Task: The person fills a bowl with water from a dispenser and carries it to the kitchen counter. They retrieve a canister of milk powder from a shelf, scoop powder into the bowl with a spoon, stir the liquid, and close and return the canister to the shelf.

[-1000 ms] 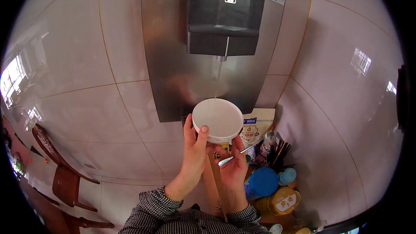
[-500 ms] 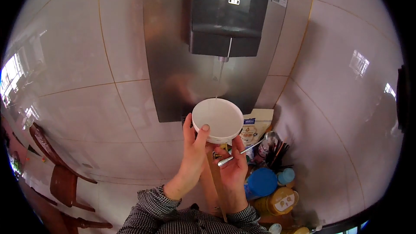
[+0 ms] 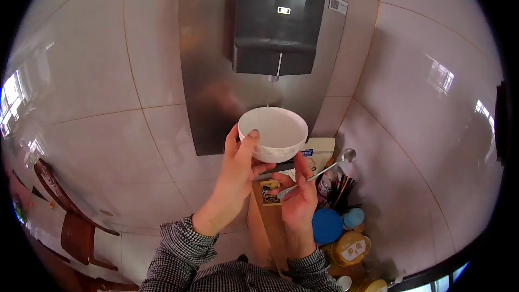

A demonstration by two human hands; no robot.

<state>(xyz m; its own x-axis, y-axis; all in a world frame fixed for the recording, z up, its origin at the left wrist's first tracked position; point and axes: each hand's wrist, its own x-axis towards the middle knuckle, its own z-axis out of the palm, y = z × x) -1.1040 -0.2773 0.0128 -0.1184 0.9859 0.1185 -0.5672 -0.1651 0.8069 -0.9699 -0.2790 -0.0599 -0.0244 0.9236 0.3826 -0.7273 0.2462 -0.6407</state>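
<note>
A white bowl [image 3: 278, 148] is tilted toward me below the spout of the black wall-mounted water dispenser [image 3: 278, 30]. My left hand [image 3: 236, 157] grips its left side, thumb over the rim and fingers underneath. A long-handled metal spoon [image 3: 327, 169] lies across my right hand [image 3: 300, 200], held between the fingers with its round end pointing up and right. The right fingertips also touch the bowl's underside. Just above the bowl's far rim shows a short bit of water [image 3: 267, 105]. How much is inside the bowl I cannot tell.
Below right stand a blue-lidded container [image 3: 328, 226], a yellow-lidded jar [image 3: 351, 249] and a light-blue lid [image 3: 354, 217] on a wooden surface [image 3: 273, 221]. Behind them are a pale packet [image 3: 324, 148] and dark sticks [image 3: 341, 192]. A wooden chair [image 3: 75, 232] stands at left.
The long thin stream from the spout has shrunk to a short bit near the bowl. The bowl tilts more toward me, and the spoon's round end has shifted up and right.
</note>
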